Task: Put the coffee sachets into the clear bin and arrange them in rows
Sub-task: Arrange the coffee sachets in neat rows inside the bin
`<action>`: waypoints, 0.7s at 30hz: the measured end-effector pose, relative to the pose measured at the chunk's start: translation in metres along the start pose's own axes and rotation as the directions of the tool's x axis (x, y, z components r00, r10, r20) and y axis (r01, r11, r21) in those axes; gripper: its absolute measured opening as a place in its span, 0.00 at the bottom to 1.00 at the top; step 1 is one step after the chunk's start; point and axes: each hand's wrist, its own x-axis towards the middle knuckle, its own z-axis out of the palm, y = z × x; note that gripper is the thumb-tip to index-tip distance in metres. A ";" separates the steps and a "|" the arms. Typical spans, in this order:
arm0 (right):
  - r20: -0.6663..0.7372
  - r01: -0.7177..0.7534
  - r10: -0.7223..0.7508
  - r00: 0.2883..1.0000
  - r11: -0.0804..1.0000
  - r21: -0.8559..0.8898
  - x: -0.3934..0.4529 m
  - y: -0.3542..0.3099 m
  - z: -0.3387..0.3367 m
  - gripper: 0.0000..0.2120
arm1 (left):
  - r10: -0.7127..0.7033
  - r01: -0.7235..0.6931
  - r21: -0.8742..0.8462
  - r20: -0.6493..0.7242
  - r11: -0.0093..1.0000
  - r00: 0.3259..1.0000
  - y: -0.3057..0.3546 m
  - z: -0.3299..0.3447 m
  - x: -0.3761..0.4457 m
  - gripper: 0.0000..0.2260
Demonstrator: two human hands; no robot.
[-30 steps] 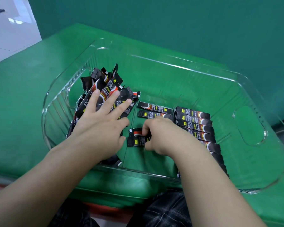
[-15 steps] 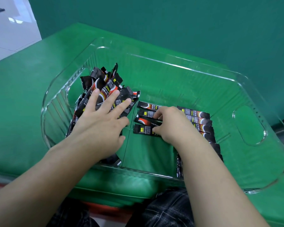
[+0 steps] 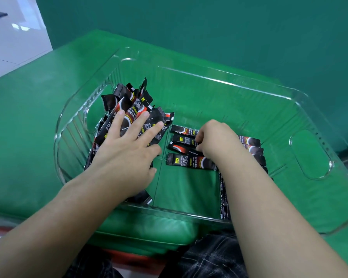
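Coffee sachets (image 3: 129,117): loose pile inside clear bin (image 3: 309,155), left end, pressed flat under spread left hand (image 3: 127,155). Right hand (image 3: 215,141), fingers curled, nudging second-row sachets (image 3: 184,140); actual pinch not discernible. Long axes left-right. Pile nearer left hand.

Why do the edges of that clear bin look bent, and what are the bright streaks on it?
Head view: the wide-angle lens bows the clear bin near the frame edges; the white streaks are light glinting off its rim; the sachet pile and both hands look sharp, not blurred.
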 end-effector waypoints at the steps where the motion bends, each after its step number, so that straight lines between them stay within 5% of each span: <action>1: -0.006 0.006 -0.006 1.000 1.000 0.001 0.001 -0.001 0.001 0.11 | 0.000 0.000 0.000 -0.003 1.000 1.000 0.000 0.000 0.000 0.22; 21: 0.029 0.122 -0.129 0.991 0.977 0.174 -0.021 -0.004 -0.018 0.07 | 0.000 0.000 0.008 0.000 1.000 1.000 0.000 -0.001 0.000 0.22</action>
